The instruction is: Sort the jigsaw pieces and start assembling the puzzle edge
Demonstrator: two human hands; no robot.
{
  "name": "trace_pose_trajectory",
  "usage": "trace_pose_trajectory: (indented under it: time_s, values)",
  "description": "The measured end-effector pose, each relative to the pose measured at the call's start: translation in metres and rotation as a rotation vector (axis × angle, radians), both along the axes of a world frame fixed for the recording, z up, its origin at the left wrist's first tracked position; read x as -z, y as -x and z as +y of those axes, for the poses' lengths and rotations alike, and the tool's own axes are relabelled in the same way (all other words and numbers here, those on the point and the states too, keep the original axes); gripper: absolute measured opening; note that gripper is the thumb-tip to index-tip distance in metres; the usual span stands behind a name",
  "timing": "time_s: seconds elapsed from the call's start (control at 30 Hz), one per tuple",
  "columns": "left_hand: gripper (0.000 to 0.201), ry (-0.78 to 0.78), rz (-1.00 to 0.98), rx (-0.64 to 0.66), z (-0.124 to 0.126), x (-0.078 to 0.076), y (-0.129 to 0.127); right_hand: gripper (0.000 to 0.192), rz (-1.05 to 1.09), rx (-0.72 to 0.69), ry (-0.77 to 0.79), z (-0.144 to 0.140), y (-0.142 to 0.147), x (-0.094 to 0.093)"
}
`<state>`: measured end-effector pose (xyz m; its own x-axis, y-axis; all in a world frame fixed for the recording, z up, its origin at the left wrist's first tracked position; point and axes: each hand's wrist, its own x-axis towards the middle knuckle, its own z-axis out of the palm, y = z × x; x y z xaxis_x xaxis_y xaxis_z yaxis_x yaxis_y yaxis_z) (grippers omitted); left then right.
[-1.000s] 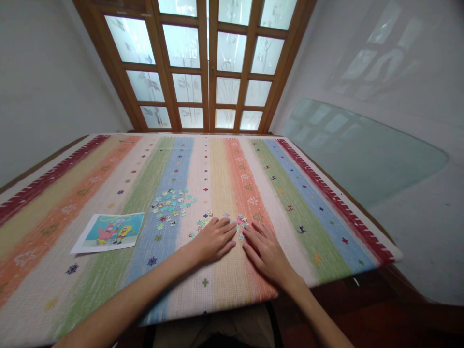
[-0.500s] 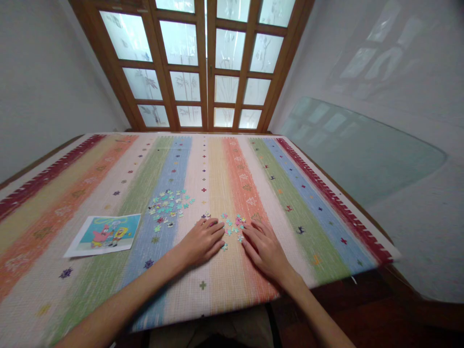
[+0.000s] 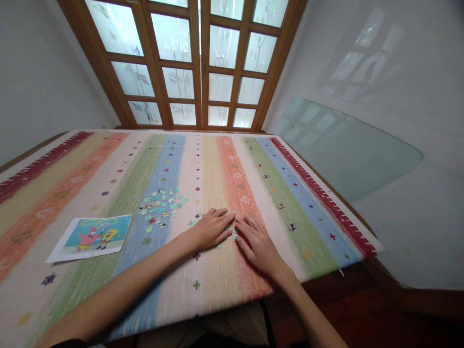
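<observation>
My left hand (image 3: 213,228) lies palm down on the striped cloth, fingers stretched out over a small group of jigsaw pieces. Facing it from the right, my right hand (image 3: 256,242) rests with its fingers somewhat apart. A few small pieces (image 3: 234,237) show in the narrow gap between the fingertips; others are hidden beneath the hands. Left of my left wrist lie some light green pieces (image 3: 192,224). Farther left, a loose pile of jigsaw pieces (image 3: 159,207), mostly turquoise, is spread on the blue stripe.
A printed cartoon picture (image 3: 96,236) lies flat on the left part of the table. The striped tablecloth (image 3: 210,290) reaches to the near edge by my body. Beyond the table stand wood-framed glass doors (image 3: 199,67), with a wall to the right.
My left hand has moved right, closer to my right hand, covering more of the middle pieces. Light green pieces now show left of it. The whole view has shifted slightly.
</observation>
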<state>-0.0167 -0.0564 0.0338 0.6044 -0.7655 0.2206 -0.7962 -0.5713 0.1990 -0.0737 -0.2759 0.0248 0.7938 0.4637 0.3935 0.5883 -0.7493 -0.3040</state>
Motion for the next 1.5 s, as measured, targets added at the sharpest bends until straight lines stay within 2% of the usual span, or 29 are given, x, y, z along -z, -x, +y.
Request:
trace_pose_trajectory:
  time_s: [0.17, 0.3, 0.43, 0.6, 0.83, 0.93, 1.1, 1.23, 1.33, 1.5]
  values:
    - [0.049, 0.066, 0.045, -0.052, 0.007, 0.0, -0.008, 0.035, 0.044, 0.016, 0.005, 0.0, -0.001, 0.002]
    - [0.054, 0.123, 0.045, -0.075, 0.025, -0.002, -0.008, 0.032, 0.04, 0.019, -0.008, -0.004, 0.0, 0.0]
    - [0.051, 0.163, 0.037, -0.163, 0.054, -0.004, 0.001, 0.03, 0.046, 0.03, -0.042, -0.005, -0.002, 0.0]
    - [0.046, 0.161, 0.038, -0.257, 0.087, -0.001, 0.016, 0.049, 0.057, 0.072, -0.099, 0.0, -0.01, 0.005]
    - [0.035, 0.201, 0.055, -0.316, 0.116, 0.0, 0.03, 0.049, 0.125, 0.069, 0.004, 0.01, -0.024, 0.0]
    - [0.032, 0.256, 0.041, -0.332, 0.119, 0.001, 0.034, 0.045, 0.121, 0.055, 0.005, 0.017, -0.024, -0.005]
    - [0.03, 0.277, 0.055, -0.304, 0.114, 0.004, 0.037, 0.043, 0.155, -0.098, 0.01, 0.031, -0.018, -0.006]
    - [0.028, 0.301, 0.059, -0.297, 0.11, 0.006, 0.038, 0.041, 0.131, -0.065, -0.021, 0.036, -0.018, -0.006]
    - [0.027, 0.317, 0.068, -0.288, 0.107, 0.007, 0.039, 0.045, 0.108, -0.096, -0.046, 0.043, -0.017, -0.01]
    - [0.028, 0.323, 0.065, -0.29, 0.104, 0.008, 0.04, 0.048, 0.127, -0.13, 0.075, 0.061, -0.011, -0.012]
